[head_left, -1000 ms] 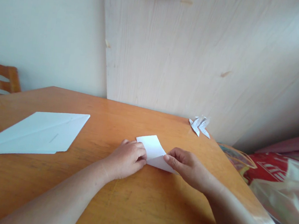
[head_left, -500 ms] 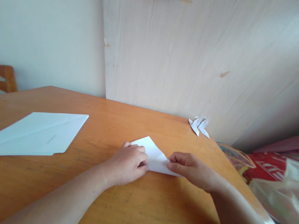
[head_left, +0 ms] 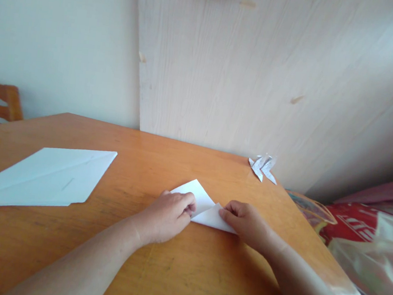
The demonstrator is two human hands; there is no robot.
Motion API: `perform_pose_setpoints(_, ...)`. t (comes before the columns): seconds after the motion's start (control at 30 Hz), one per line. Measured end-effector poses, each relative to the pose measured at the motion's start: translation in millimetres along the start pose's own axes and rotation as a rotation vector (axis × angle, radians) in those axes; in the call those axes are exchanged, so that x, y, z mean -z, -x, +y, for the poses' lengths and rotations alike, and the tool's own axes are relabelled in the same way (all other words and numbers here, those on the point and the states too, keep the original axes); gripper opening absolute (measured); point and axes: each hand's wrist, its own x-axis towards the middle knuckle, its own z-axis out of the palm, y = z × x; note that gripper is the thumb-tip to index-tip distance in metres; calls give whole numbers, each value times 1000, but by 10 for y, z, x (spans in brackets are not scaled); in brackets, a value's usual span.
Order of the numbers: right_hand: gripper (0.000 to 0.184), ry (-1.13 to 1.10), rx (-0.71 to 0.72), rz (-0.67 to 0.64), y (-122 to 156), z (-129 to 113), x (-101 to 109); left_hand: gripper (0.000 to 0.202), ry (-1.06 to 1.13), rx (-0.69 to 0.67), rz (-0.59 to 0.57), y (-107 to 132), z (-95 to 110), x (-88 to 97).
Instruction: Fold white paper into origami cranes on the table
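A small white sheet of paper [head_left: 196, 193] lies on the table, partly folded, with one corner pointing away from me. My left hand [head_left: 172, 215] rests over its left side with curled fingers, pressing the paper down and hiding that part. At the right end, my right hand [head_left: 241, 219] pinches a raised flap of the paper between thumb and fingers. The flap leans inward over the sheet, and a diagonal edge shows between my two hands.
Larger folded white sheets [head_left: 51, 173] lie on the wooden table [head_left: 164, 276] to the left. Small folded paper pieces [head_left: 264, 167] stand at the far right edge by the wall. Bags [head_left: 354, 227] sit beyond the table's right side, and a chair [head_left: 12, 103] is at far left.
My right hand has lifted the paper's right corner and brought it slightly inward, so a folded flap now shows. My left hand stays on the left side, its fingers shifted a little.
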Motion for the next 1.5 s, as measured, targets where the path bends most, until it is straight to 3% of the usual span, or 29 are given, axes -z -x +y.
perform_pose_setpoints(0.27, 25, 187, 8, 48, -7, 30, -46, 14, 140, 135, -17, -19, -90, -66)
perform_pose_setpoints(0.93, 23, 340, -42, 84, 87, -101, -57, 8, 82, 116, -20, -36, 37, -54)
perform_pose_setpoints(1.5, 20, 348, -24, 98, 79, -87, -84, 10, 73, 62, -38, -33, -61, -54)
